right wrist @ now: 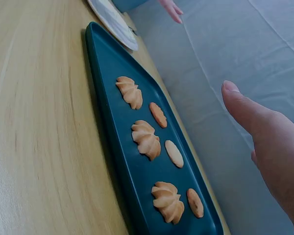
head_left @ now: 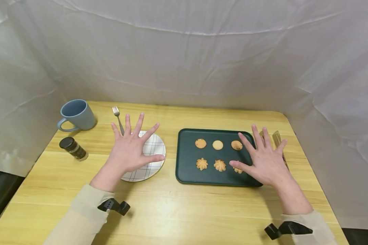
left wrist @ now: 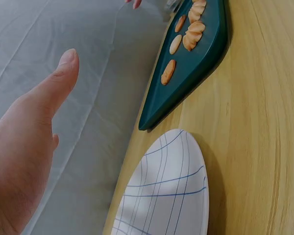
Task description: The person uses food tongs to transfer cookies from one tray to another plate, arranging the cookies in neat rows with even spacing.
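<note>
In the head view my left hand (head_left: pixel 128 149) hovers with spread fingers above a white plate (head_left: pixel 154 148) patterned with blue grid lines, partly hiding it. My right hand (head_left: pixel 268 161), also spread, hangs over the right end of a dark green tray (head_left: pixel 187 177). Two rows of cookies lie on the tray: round flat ones such as the pale cookie (head_left: pixel 217 145) at the back, and flower-shaped ones such as the middle swirl cookie (head_left: pixel 219 165) in front. Another flower-shaped cookie is partly covered by my right thumb. Neither hand holds anything.
A blue-grey mug (head_left: pixel 78 115) stands at the back left, with a black-capped spice jar (head_left: pixel 74 148) in front of it. A fork (head_left: pixel 118 117) lies behind the plate. Metallic gold tongs (head_left: pixel 277 139) lie partly hidden past my right hand. Pale curtains (head_left: pixel 184 61) enclose the wooden table.
</note>
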